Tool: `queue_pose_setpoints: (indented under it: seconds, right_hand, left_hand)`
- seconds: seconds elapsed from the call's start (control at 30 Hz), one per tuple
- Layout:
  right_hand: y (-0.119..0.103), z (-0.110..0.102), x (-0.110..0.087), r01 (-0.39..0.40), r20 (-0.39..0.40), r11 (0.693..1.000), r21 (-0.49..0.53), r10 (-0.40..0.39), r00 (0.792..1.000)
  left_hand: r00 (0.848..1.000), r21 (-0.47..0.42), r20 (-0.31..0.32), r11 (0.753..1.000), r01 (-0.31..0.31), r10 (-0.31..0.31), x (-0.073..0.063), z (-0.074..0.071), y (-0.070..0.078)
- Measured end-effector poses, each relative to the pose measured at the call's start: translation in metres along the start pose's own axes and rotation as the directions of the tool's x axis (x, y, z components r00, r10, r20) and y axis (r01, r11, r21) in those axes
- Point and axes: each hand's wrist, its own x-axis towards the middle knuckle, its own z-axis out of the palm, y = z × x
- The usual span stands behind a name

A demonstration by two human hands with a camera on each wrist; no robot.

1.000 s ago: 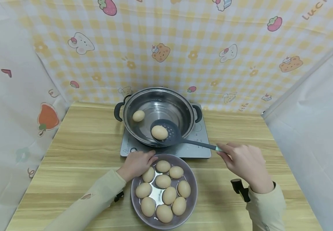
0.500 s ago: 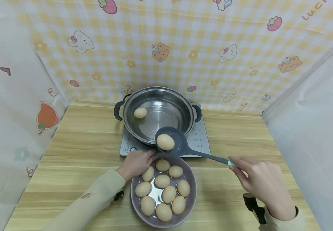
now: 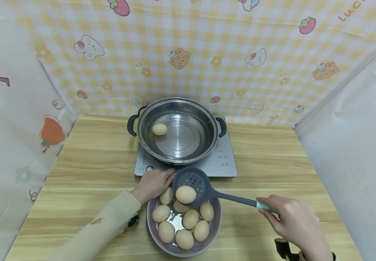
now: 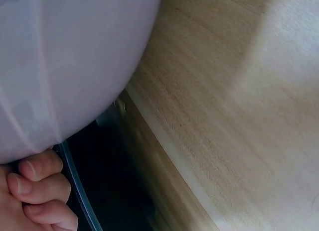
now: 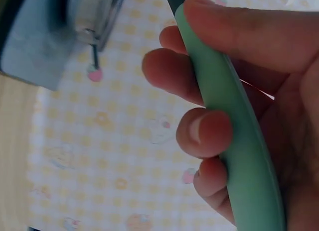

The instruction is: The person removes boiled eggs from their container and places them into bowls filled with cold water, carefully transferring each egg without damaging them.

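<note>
My right hand (image 3: 293, 219) grips the green handle of a grey slotted skimmer (image 3: 192, 176). In the right wrist view, fingers and thumb wrap that handle (image 5: 222, 96). One brown egg (image 3: 186, 195) lies in the skimmer's head, over the far part of a mauve bowl (image 3: 218, 230). Several eggs (image 3: 184, 239) sit in the bowl; the skimmer hides some of them. At the bowl's far left rim, my left hand (image 3: 152, 184) holds the edge. Its curled fingers (image 4: 45, 188) show against the bowl's outer wall in the left wrist view.
Behind the bowl, a steel pot (image 3: 178, 157) with black handles stands on an induction cooker (image 3: 228, 166). A single egg (image 3: 159, 129) lies in the pot's water, on the left. A checked cloth (image 3: 207, 40) hangs behind the wooden table (image 3: 266, 156).
The skimmer has come out from over the pot toward me, carrying its egg over the bowl. My right hand has moved nearer and to the right. The left hand has stayed at the rim.
</note>
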Motion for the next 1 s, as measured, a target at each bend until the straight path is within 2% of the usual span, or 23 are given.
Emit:
queue_pose_setpoints:
  seconds: [0.27, 0.53, 0.77, 1.0]
  right_hand:
    - [-0.005, 0.021, -0.007, -0.015, -0.015, 1.000, 0.010, 0.016, 1.000]
    - [-0.008, 0.034, -0.003, 0.049, -0.108, 0.999, 0.021, -0.046, 0.993]
    - [-0.012, 0.043, 0.003, 0.096, -0.237, 0.995, -0.025, -0.099, 0.966]
    - [-0.011, 0.045, 0.010, 0.123, -0.353, 0.991, -0.051, -0.133, 0.926]
  left_hand:
    - [1.000, -0.002, 0.013, 1.000, 0.004, -0.004, 0.000, 0.000, 0.000]
    - [1.000, -0.005, 0.016, 1.000, 0.002, -0.002, 0.000, 0.000, -0.001]
    - [0.998, 0.004, 0.065, 1.000, 0.022, -0.023, 0.002, 0.000, -0.001]
    - [0.999, 0.005, 0.049, 1.000, 0.010, -0.010, 0.001, -0.001, 0.000]
